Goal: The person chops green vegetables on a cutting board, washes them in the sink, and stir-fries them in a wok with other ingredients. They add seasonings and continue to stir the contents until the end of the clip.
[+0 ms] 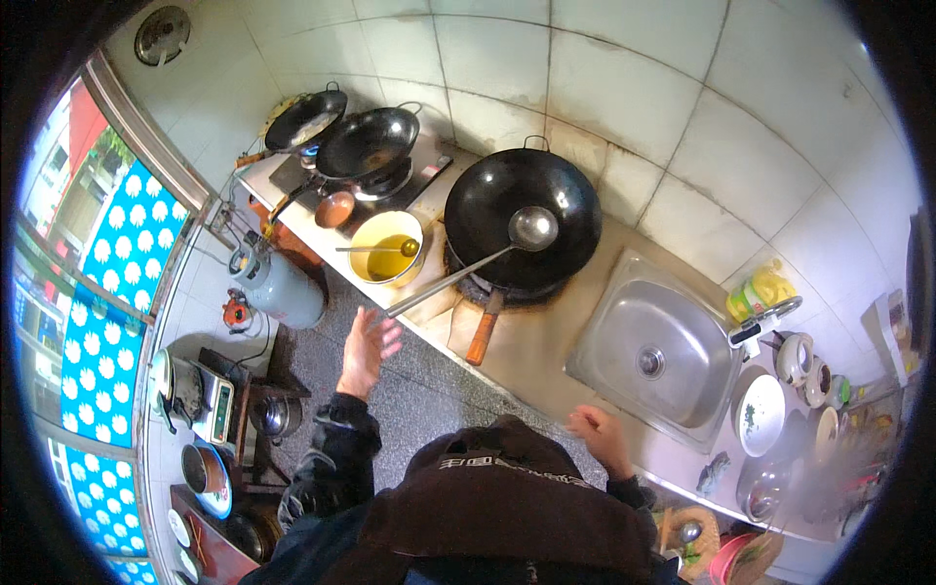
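My left hand (368, 353) is raised over the floor with its fingers spread, just beside the tip of a long metal ladle handle. It seems to hold nothing. The ladle (534, 228) rests with its bowl inside a large black wok (479, 208), and its handle slants out past the counter edge. A wooden handle (484, 333) on the wok points towards me. My right hand (603, 433) hovers by the counter's front edge near the sink, fingers loosely bent and with nothing in them. Left of the wok stands an enamel pot (357, 272) of yellow oil with a small ladle (411, 247) in it.
Two smaller woks (369, 142) sit on a gas stove at the far left; a blue flame shows under one. A gas cylinder (281, 289) stands on the floor. Right lie a steel sink (621, 344) and a white bowl (760, 417). A scale (221, 413) is at left.
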{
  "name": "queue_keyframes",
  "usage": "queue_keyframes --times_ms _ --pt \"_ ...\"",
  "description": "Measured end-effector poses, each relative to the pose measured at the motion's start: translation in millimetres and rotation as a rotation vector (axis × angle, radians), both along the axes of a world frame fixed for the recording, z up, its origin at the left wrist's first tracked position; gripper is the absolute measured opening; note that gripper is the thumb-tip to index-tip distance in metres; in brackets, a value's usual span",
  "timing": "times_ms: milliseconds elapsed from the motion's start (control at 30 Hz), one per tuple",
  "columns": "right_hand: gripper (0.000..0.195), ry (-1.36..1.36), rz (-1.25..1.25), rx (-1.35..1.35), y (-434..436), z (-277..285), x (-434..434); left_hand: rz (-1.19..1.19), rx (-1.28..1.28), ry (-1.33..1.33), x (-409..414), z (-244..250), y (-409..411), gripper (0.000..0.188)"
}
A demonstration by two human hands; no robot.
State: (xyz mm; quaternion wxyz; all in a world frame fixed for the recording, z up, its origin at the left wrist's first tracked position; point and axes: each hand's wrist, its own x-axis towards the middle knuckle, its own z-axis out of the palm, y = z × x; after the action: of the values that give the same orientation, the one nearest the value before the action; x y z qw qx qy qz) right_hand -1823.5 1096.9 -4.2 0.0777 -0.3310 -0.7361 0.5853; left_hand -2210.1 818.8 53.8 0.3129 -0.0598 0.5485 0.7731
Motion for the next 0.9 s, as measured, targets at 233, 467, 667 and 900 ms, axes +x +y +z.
queue_keyframes --times_ms 233,467,667,900 --pt "0.047 0.256 0.149 -0.606 -3 57 -84 -0.362 -0.148 0.219 48 86 88 0.031" --pt "0.034 0.556 0.097 -0.817 -14 47 -186 -0.685 -0.267 0.529 116 107 84 0.033" --pt "0.030 0.077 -0.156 0.528 -23 28 -163 -0.657 -0.332 0.436 76 82 51 0.029" --pt "0.019 0.158 -0.099 0.233 -55 122 -116 -0.750 -0.207 0.400 48 49 11 0.026"
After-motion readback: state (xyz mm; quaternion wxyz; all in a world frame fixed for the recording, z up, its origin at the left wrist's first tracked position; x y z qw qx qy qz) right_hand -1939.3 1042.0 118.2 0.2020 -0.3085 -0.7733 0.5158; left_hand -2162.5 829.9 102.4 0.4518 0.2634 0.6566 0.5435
